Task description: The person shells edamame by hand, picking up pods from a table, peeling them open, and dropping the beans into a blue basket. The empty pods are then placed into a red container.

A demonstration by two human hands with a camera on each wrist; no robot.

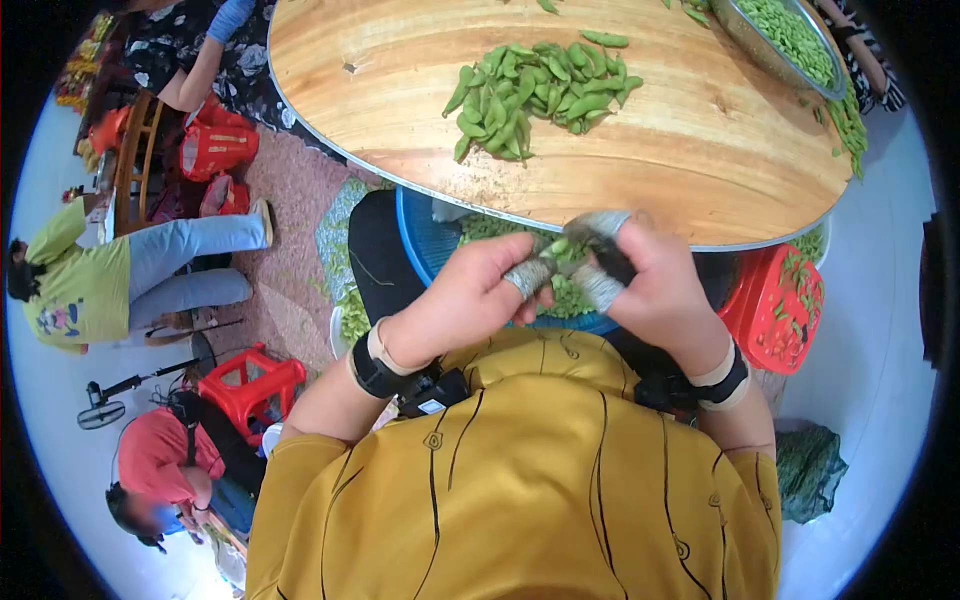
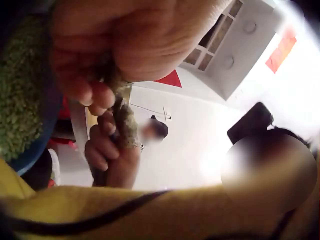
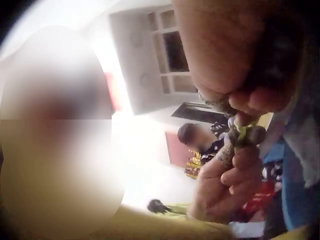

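Note:
Above a blue basin [image 1: 409, 235] of shelled green beans, my two hands meet at their fingertips. The left hand [image 1: 465, 295] pinches a green soybean pod [image 3: 242, 134] between thumb and fingers. From the other side the right hand [image 1: 660, 285] grips the same pod, its fingers curled. Greyish wrapping covers the thumbs and some fingertips of both hands. Most of the pod is hidden behind the fingers. Just beyond the hands, a heap of soybean pods [image 1: 540, 90] lies on a wooden table [image 1: 650, 185].
A metal bowl [image 1: 835, 85] of shelled beans stands at the table's far right, with more pods beside it. To my right is a red basket [image 1: 740, 315] with green scraps. A red stool [image 1: 250, 380] and two people are at the left; another person sits across the table.

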